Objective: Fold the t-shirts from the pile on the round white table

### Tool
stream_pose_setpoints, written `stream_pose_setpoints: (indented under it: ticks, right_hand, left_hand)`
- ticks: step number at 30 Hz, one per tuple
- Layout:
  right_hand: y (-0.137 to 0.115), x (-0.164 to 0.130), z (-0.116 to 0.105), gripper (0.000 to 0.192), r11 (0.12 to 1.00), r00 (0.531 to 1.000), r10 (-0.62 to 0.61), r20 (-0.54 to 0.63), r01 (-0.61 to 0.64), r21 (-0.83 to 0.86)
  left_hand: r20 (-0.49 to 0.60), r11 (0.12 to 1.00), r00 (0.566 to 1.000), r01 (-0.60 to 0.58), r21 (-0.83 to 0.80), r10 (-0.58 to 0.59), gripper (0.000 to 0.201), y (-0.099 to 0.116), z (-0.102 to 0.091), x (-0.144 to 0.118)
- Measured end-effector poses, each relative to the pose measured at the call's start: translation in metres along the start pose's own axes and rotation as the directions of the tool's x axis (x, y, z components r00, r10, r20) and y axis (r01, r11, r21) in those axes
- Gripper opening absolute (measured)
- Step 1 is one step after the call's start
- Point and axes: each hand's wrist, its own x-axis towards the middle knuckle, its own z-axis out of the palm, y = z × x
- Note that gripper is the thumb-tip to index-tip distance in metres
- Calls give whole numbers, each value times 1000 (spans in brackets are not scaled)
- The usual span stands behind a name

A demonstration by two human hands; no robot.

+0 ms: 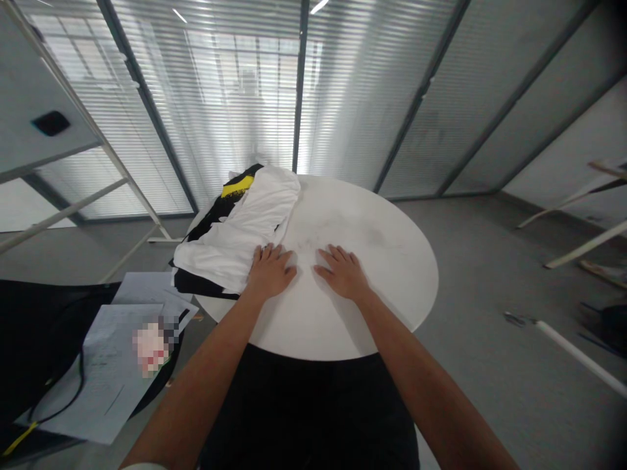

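Note:
My left hand (271,269) lies flat with its fingers spread, at the right edge of a white garment (235,228); whether its fingertips touch the cloth I cannot tell. My right hand (341,271) rests palm down on the round white table (392,274), fingers apart, with nothing in it. The white garment lies over black clothing (208,284) at the table's left side. A yellow patch (238,187) shows on the dark cloth near the far end of the pile. Faint grey smudges mark the tabletop beyond my hands.
To the left, printed papers (115,365) and a dark cable (81,385) lie on a black surface (34,326). A whiteboard on a frame (73,81) stands behind it. Glass panels with blinds (362,98) close off the back. A white pole (578,356) is at the right.

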Motion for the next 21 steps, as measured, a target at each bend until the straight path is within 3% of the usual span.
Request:
stream_pose_setpoints:
  ticks: [21]
  right_hand:
    - [-1,1,5,61,999,1000,-14,-26,12,-50]
  left_hand:
    - [-15,999,999,29,-19,-29,51,3,-3,-1]
